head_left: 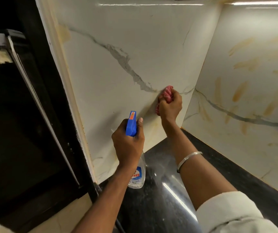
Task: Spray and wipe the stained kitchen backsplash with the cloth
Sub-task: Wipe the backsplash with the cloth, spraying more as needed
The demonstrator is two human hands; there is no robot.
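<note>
Our right hand (169, 106) squeezes the bunched pink cloth (166, 95) against the white marble backsplash (118, 68), low near the corner. Yellow-brown stains streak the tiles. Our left hand (128, 142) grips the blue-topped spray bottle (135, 172).

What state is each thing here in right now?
Facing white marble backsplash panel: faint yellow marks.
Right white marble backsplash panel: streaked with orange stains.
Bunched pink cloth: pressed to the facing panel, gripped by right hand.
Clear plastic spray bottle with blue trigger head: upright, held by left hand.
</note>
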